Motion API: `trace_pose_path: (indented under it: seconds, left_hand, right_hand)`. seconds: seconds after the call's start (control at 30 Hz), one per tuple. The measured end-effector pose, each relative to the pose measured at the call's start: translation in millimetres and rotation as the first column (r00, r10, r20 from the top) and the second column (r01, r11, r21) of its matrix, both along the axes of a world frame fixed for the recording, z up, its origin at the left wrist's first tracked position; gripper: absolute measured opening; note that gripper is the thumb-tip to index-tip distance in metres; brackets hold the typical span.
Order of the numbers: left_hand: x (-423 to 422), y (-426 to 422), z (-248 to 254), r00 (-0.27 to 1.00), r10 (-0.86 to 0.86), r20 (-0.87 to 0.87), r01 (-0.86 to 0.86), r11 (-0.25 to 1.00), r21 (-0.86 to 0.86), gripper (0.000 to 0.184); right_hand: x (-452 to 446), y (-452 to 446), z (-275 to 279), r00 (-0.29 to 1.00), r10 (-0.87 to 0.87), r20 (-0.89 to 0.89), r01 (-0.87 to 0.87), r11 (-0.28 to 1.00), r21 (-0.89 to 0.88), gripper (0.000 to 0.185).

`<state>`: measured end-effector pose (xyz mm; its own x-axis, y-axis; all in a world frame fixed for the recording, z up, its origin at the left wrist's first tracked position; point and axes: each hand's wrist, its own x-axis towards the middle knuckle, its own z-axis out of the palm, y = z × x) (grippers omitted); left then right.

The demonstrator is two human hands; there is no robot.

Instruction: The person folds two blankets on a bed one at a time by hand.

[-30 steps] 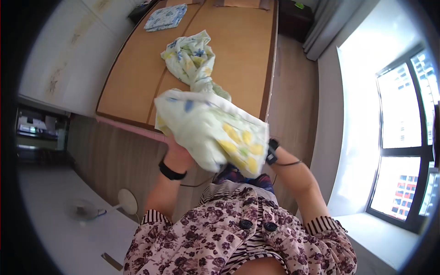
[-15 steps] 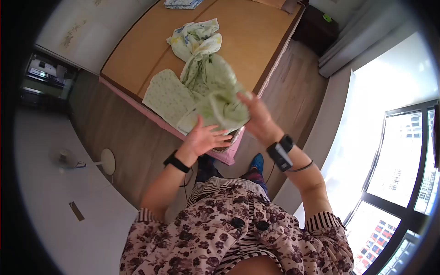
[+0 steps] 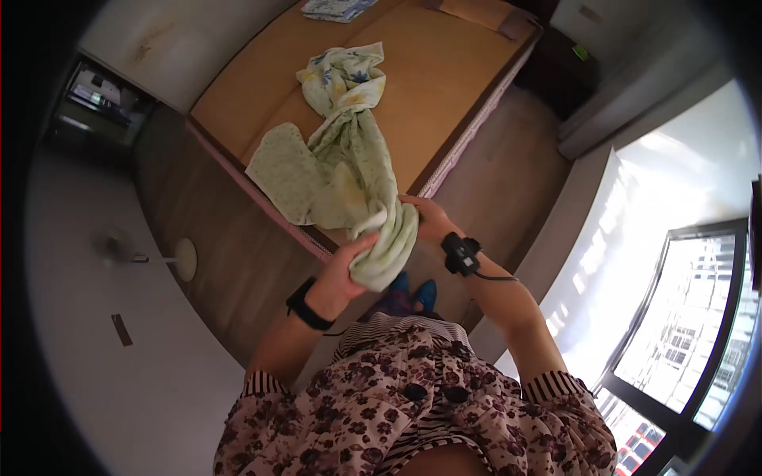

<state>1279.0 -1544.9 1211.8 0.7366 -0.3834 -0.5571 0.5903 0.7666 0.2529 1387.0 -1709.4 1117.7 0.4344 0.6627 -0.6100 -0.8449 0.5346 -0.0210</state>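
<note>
In the head view, the only one on record, the green cloth (image 3: 361,166) is lying over the bed (image 3: 448,103), its gathered near end hanging past the bed's near edge between the two hands. Its long axis is running from that bundle away from the person, up and slightly leftward, to a rumpled part with blue and yellow flowers; a flatter flap is spreading to the left. The left hand (image 3: 341,274) is gripping the bundle's left side, thumb side uppermost, and is the nearer to the hanging tip and the flap. The right hand (image 3: 426,216) is holding the right edge a little farther up, its fingertips lying over the fabric. Most fingers of both hands are being hidden by folds, so the firmness of either grip cannot be told. The twist midway is obscuring whether flowered and green parts are one piece. At the top border, the folded blue-and-white cloth (image 3: 337,9) and the pillow (image 3: 484,14) are being cut off; the corner beyond the bed's right side is showing too dark to make out.
</note>
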Motion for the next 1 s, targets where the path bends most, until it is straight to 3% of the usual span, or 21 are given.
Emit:
trace_pose_path:
  seconds: [0.03, 0.13, 0.2, 0.33, 0.37, 0.43, 0.47, 0.5, 0.57, 0.63, 0.7, 0.73, 0.77, 0.8, 0.83, 0.87, 0.9, 0.93, 0.97, 1.0]
  left_hand:
    - [12, -7, 17, 1.0, 0.013, 0.006, -0.013, 1.0, -0.006, 0.042]
    - [20, -5, 65, 0.994, 0.063, 0.09, -0.065, 0.998, 0.018, 0.053]
    - [-8, 12, 83, 0.968, 0.101, 0.229, -0.123, 0.989, 0.084, 0.062]
    - [-58, 27, 95, 0.937, 0.194, 0.29, -0.191, 0.981, -0.038, 0.067]
    - [-73, 23, 101, 0.945, 0.194, 0.262, -0.174, 0.98, -0.096, 0.068]
    - [-102, 10, 97, 0.914, 0.243, 0.325, -0.22, 0.97, -0.105, 0.069]
    - [-109, 9, 89, 0.858, 0.289, 0.425, -0.277, 0.956, -0.091, 0.069]
    - [-109, 16, 80, 0.788, 0.327, 0.521, -0.335, 0.939, -0.082, 0.07]
    - [-47, 52, 104, 0.351, 0.174, 0.92, -0.461, 0.887, 0.008, 0.056]
    - [-35, 96, 146, 0.339, 0.267, 0.902, -0.808, 0.574, 0.134, 0.053]
    - [-42, 122, 180, 0.255, 0.336, 0.907, -0.967, 0.095, 0.236, 0.05]
    - [-31, 116, 199, 0.197, 0.355, 0.914, -0.946, -0.175, 0.272, 0.049]
    - [-11, 98, 218, 0.137, 0.358, 0.923, -0.853, -0.432, 0.294, 0.047]
    - [14, 79, 233, 0.409, 0.163, 0.898, -0.624, -0.669, 0.405, 0.047]
    - [41, 62, 247, 0.625, 0.062, 0.778, -0.317, -0.891, 0.325, 0.047]
    - [29, 79, 255, 0.671, 0.11, 0.733, -0.243, -0.902, 0.358, 0.046]
    - [0, 113, 262, 0.609, 0.246, 0.754, -0.366, -0.756, 0.543, 0.044]
    - [-33, 152, 269, 0.502, 0.433, 0.748, -0.54, -0.518, 0.663, 0.043]
    - [-67, 196, 276, 0.419, 0.629, 0.656, -0.696, -0.242, 0.676, 0.042]
    - [-99, 227, 276, 0.38, 0.746, 0.546, -0.765, -0.078, 0.64, 0.041]
  right_hand:
    - [24, 7, -8, 0.999, 0.04, -0.001, -0.04, 0.99, -0.133, 0.031]
    - [90, 29, -56, 0.991, 0.09, 0.094, -0.088, 0.996, -0.029, 0.03]
    - [118, 47, -46, 0.993, 0.106, 0.056, -0.104, 0.994, -0.041, 0.032]
    - [135, 74, -8, 0.962, 0.24, -0.131, -0.239, 0.971, 0.021, 0.037]
    - [111, 72, -2, 0.946, 0.288, 0.153, -0.297, 0.954, 0.039, 0.038]
    - [78, 85, -52, 0.884, 0.382, 0.27, -0.393, 0.92, -0.014, 0.036]
    - [69, 94, -57, 0.844, 0.426, 0.326, -0.436, 0.899, -0.044, 0.036]
    - [68, 105, -61, 0.937, 0.339, 0.09, -0.346, 0.935, 0.077, 0.04]
    - [128, 119, -91, 0.922, 0.166, 0.35, -0.189, 0.981, 0.032, 0.036]
    - [187, 112, -127, 0.873, 0.046, 0.485, -0.068, 0.997, 0.027, 0.036]
    - [270, 69, -197, 0.89, 0.018, 0.456, -0.046, 0.998, 0.051, 0.039]
    - [320, 33, -230, 0.906, 0.032, 0.422, -0.074, 0.994, 0.084, 0.041]
    - [349, -10, -174, 0.909, 0.119, 0.399, -0.046, 0.981, -0.187, 0.038]
    - [364, -29, -156, 0.95, 0.058, 0.306, -0.006, 0.986, -0.169, 0.035]
    - [379, -48, -139, 0.978, -0.009, 0.21, 0.042, 0.987, -0.155, 0.033]
    - [394, -66, -123, 0.99, -0.08, 0.115, 0.097, 0.984, -0.15, 0.03]
    - [400, -63, -134, 0.998, -0.018, 0.062, 0.024, 0.994, -0.106, 0.031]
    - [404, -56, -148, 0.999, 0.047, 0.012, -0.046, 0.997, -0.059, 0.031]
    - [398, -42, -143, 0.992, 0.091, 0.089, -0.088, 0.996, -0.033, 0.031]
    - [397, -17, -133, 0.973, 0.149, 0.175, -0.151, 0.989, -0.005, 0.031]
